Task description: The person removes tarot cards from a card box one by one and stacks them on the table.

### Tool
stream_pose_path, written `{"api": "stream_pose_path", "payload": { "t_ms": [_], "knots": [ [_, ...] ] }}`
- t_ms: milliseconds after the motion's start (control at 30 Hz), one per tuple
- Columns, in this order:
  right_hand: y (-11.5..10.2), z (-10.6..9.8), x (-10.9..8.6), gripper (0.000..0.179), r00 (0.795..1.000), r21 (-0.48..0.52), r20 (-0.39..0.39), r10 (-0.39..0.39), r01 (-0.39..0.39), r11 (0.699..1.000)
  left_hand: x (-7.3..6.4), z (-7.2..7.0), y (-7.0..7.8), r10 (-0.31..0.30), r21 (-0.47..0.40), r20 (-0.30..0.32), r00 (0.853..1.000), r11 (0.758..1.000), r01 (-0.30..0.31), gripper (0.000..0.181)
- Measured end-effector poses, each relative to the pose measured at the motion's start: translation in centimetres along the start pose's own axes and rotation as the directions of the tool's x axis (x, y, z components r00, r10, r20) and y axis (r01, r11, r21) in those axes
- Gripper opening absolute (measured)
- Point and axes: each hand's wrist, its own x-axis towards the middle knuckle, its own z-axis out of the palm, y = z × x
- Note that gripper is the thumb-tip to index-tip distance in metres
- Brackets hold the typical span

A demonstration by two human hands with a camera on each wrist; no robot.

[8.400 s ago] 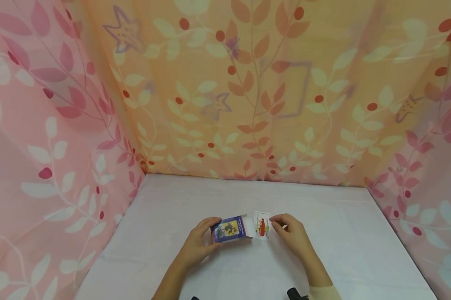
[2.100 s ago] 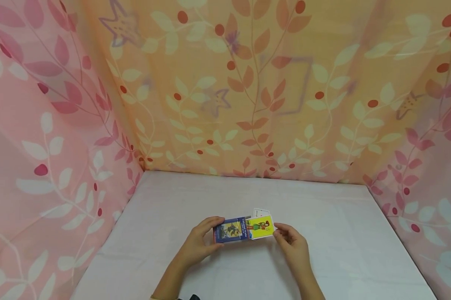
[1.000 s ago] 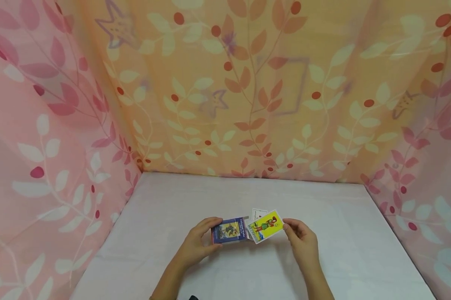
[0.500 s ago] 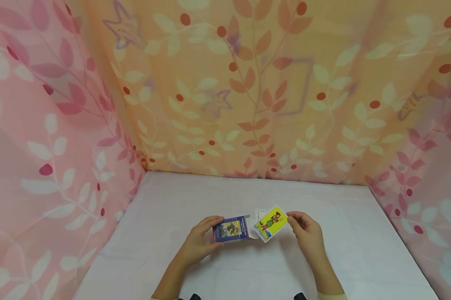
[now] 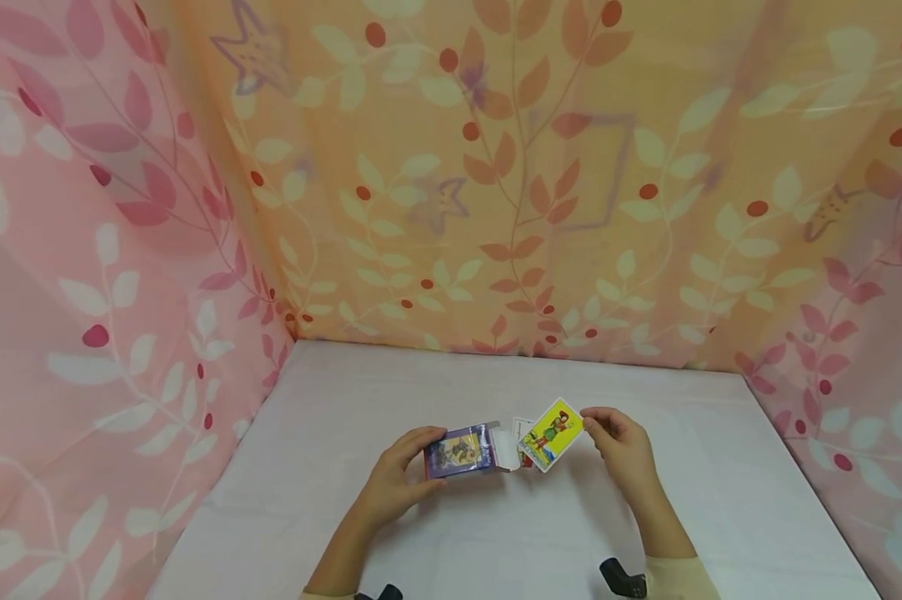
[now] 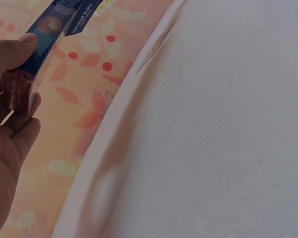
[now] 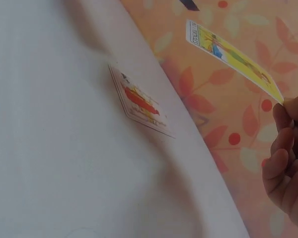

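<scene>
My left hand (image 5: 397,479) grips a blue tarot card box (image 5: 458,452) between thumb and fingers. Its white end flap (image 5: 507,448) points right and hangs open. In the left wrist view the box's red end (image 6: 17,91) shows under the thumb. At the upper corner of a yellow tarot card (image 5: 553,435), my right hand (image 5: 625,450) pinches with thumb and fingertip. This card is tilted, apart from the box, and partly covers a small stack of cards (image 7: 139,101) on the table. A red figure is on the stack's top card.
A white cloth covers the table (image 5: 331,533). Patterned curtains (image 5: 421,250) stand along its back and both sides. Black curved pieces (image 5: 622,577) sit near both wrists at the lower edge of the head view.
Earlier the right hand was beside the stack, then at the box's mouth with the yellow card. That card has since moved away from the box, up and right. The left hand keeps its grip.
</scene>
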Motion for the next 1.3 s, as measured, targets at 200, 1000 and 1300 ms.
{"api": "stream_pose_path", "payload": {
  "t_ms": [200,1000,1300],
  "knots": [
    [1.6,0.8,1.6,0.029,0.997,-0.023,0.079,-0.006,0.008,1.0,0.0,0.0,-0.1,0.014,-0.011,-0.004,1.0,1.0,-0.014,0.076],
    [3.6,3.5,6.3,0.016,0.949,-0.136,0.315,-0.019,0.065,0.989,0.0,0.1,-0.5,0.038,0.049,0.012,0.999,0.998,-0.039,0.077],
    [3.8,4.3,6.9,0.015,0.947,-0.166,0.32,-0.039,0.096,0.981,-0.1,0.0,-0.4,0.029,0.073,0.015,0.999,0.997,-0.03,0.076]
  ]
}}
